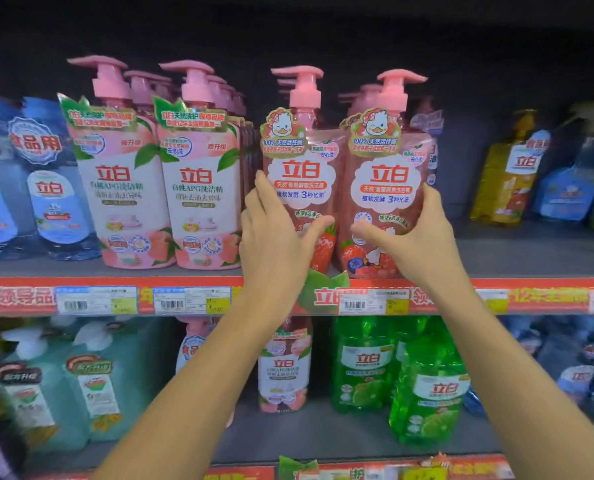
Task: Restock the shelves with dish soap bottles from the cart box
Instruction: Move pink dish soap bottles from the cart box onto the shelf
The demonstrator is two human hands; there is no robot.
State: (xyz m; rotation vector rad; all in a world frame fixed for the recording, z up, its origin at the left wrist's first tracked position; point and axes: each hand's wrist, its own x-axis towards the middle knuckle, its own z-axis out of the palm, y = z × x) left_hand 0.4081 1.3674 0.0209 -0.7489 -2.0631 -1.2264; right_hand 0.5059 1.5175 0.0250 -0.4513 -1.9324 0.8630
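Shelf [184, 271] stocked; left hand [274, 237] grips left strawberry bottle [300, 188], right hand [423, 233] grips right one [385, 188].

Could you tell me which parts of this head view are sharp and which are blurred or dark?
Head view: the strawberry bottles and both hands, left hand and right hand, are sharp; the edges smear and bend; the upper shelf recess is dark.

Bright, even light on the centre; top dim (nearly black), edges blurred and bent by the wide lens.
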